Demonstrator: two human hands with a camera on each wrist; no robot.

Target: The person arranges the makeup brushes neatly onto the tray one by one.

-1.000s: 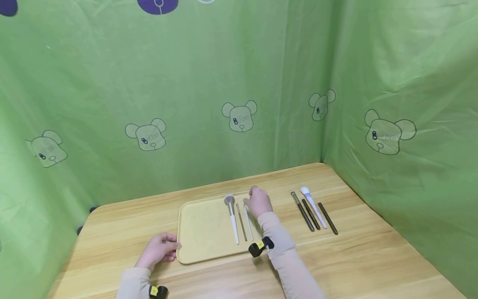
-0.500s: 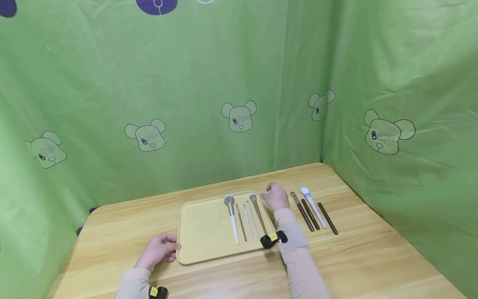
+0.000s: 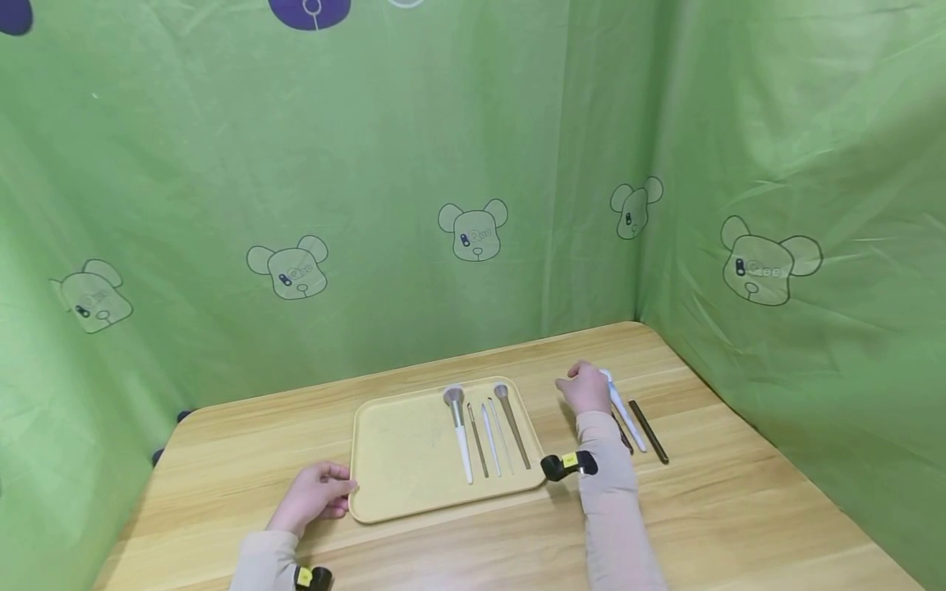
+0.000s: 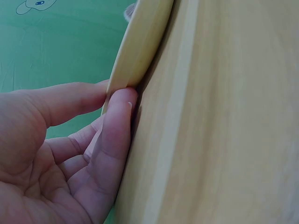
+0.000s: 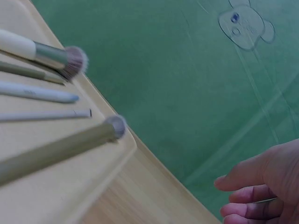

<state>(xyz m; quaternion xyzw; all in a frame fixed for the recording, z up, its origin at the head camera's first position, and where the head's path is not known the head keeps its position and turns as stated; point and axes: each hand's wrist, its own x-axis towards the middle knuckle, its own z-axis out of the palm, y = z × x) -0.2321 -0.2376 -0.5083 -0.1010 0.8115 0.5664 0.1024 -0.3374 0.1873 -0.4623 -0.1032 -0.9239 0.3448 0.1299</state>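
Note:
My left hand (image 3: 310,497) pinches the left rim of a yellow tray (image 3: 399,460), thumb above and a fingertip under the edge in the left wrist view. On the tray's right side lie a fluffy white-handled makeup brush (image 3: 462,443), a slim brown brush (image 3: 479,447), two thin white ones and a taupe-handled brush (image 3: 513,427). My right hand (image 3: 589,389) hovers right of the tray, fingers loosely bent; the right wrist view shows nothing in them. Beside it are a white-and-blue brush (image 3: 626,414) and a dark stick (image 3: 649,431). Another dark one (image 3: 622,435) is mostly covered by the hand.
A wooden table (image 3: 709,492) with rounded corners carries everything. Behind and at both sides hangs a green curtain (image 3: 399,164) printed with bear heads, close to the table's back and right edges.
My right hand has moved right, off the tray to the brushes on the table, uncovering the thin white and taupe brushes and hiding a dark one. The left hand has stayed put.

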